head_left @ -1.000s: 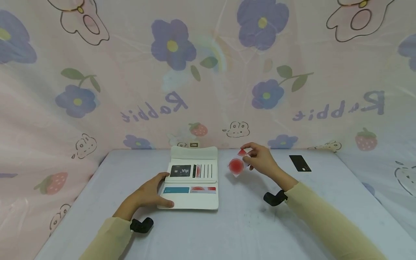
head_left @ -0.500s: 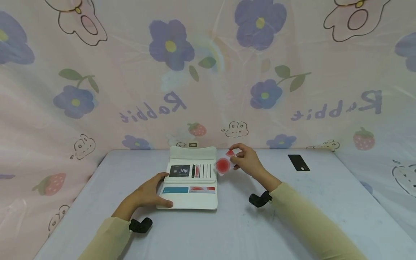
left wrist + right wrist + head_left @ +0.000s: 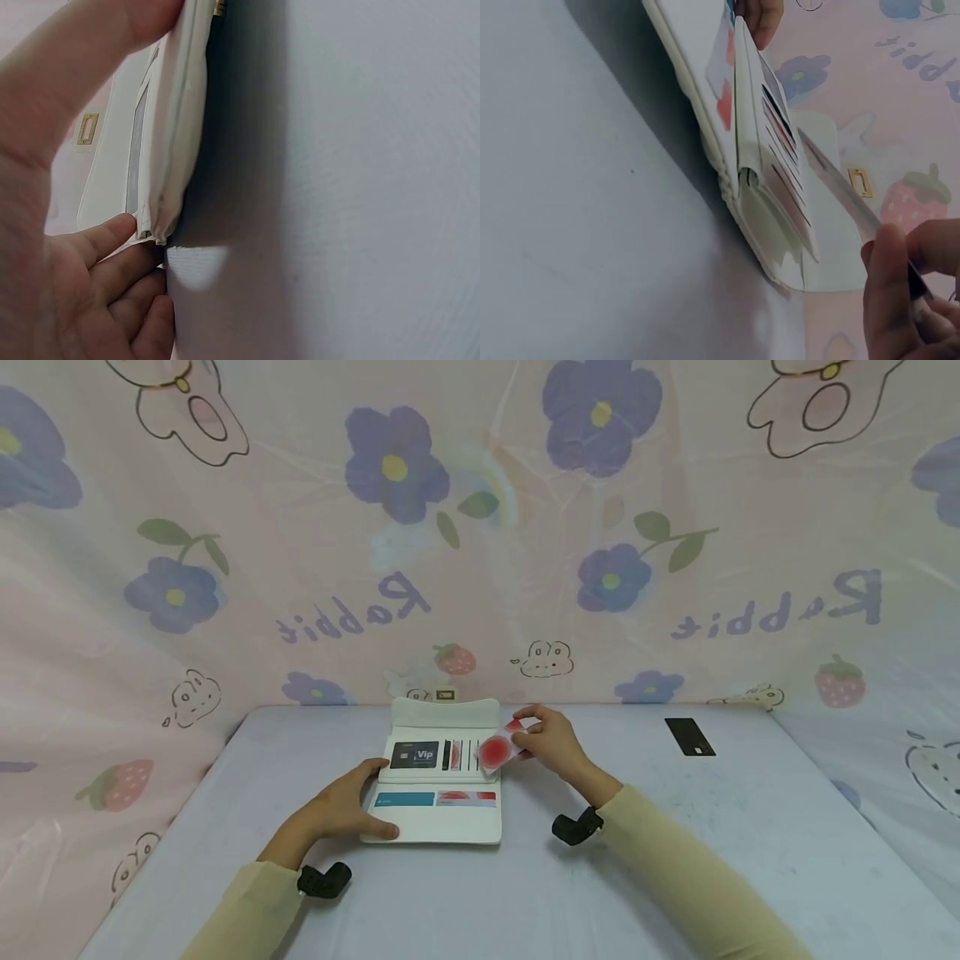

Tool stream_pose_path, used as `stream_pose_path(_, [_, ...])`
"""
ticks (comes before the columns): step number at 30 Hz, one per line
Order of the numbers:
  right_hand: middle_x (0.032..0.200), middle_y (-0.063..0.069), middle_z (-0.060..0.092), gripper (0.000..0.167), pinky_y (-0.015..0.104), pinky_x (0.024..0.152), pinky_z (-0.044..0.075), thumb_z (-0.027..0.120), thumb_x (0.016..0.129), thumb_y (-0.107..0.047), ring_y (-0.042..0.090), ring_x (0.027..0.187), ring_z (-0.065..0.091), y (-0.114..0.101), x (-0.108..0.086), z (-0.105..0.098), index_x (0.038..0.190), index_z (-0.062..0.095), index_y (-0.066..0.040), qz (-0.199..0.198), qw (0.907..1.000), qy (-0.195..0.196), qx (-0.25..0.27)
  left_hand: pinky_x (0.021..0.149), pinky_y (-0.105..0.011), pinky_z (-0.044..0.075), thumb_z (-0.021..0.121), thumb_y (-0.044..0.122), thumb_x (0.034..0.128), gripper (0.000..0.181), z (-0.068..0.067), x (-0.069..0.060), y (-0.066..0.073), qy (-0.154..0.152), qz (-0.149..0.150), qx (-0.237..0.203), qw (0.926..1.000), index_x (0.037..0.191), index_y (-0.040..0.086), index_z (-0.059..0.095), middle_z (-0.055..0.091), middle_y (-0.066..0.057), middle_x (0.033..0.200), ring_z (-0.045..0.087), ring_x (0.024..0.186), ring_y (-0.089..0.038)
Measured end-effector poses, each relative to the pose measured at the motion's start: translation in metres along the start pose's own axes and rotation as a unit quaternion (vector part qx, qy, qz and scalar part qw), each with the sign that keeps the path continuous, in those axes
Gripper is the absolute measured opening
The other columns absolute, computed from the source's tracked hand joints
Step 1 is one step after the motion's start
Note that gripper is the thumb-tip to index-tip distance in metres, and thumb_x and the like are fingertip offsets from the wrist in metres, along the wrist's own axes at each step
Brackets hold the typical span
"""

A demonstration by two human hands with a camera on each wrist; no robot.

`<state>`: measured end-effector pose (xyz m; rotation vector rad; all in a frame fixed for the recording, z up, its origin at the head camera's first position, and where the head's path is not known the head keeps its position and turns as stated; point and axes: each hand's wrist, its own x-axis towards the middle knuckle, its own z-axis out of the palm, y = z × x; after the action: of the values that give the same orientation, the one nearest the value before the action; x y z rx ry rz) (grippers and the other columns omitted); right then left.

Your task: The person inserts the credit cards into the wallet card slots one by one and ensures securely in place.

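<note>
A white wallet (image 3: 435,821) lies unfolded on the table. My left hand (image 3: 337,806) grips its left side, with the thumb on the near flap and fingertips at the edge in the left wrist view. Between thumb and fingers, my right hand (image 3: 553,745) pinches a white card with a red circle (image 3: 495,752), held tilted over the wallet's right-hand slots. From the right wrist, that card (image 3: 847,193) appears edge-on, apart from the slot panel (image 3: 780,161). A black Vip card (image 3: 415,755), a teal card (image 3: 405,798) and a red-and-white card (image 3: 467,797) sit in the wallet.
A black card (image 3: 690,737) lies at the back right of the white table (image 3: 645,852). Behind the table's far edge hangs a flowered curtain (image 3: 517,568). On the wallet's far flap is a gold clasp (image 3: 860,182).
My right hand has carried the red-circle card leftward, from beside the wallet to over its right-hand slots, tilting the card. The left hand and the wallet have stayed put.
</note>
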<state>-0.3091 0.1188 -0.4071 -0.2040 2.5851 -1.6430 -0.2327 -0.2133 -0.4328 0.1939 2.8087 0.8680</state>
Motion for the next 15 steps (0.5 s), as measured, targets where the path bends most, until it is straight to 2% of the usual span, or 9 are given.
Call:
stream_pose_path(7, [0.066,0.007,0.064,0.04,0.031,0.065,0.058,0.069,0.085,-0.011,0.029,0.065,0.071,0.0,0.003,0.007,0.123,0.061,-0.004,0.007,0.9992,0.007,-0.039,0.107,-0.063,0.034,0.086,0.056,0.0552,0.116,0.0,0.0,0.0,0.0,0.001,0.0,1.0,0.149,0.015,0.031,0.035,-0.02,0.153,0.034,0.14,-0.042])
stream_pose_path(15, [0.067,0.007,0.067,0.037,0.029,0.06,0.056,0.07,0.082,-0.01,0.024,0.061,0.07,0.002,0.01,0.012,0.118,0.064,-0.003,0.014,0.9984,0.008,-0.055,0.107,-0.063,0.034,0.086,0.056,0.0558,0.116,0.0,0.001,-0.002,-0.003,0.003,-0.003,1.0,0.149,0.015,0.03,0.035,-0.019,0.153,0.034,0.14,-0.041])
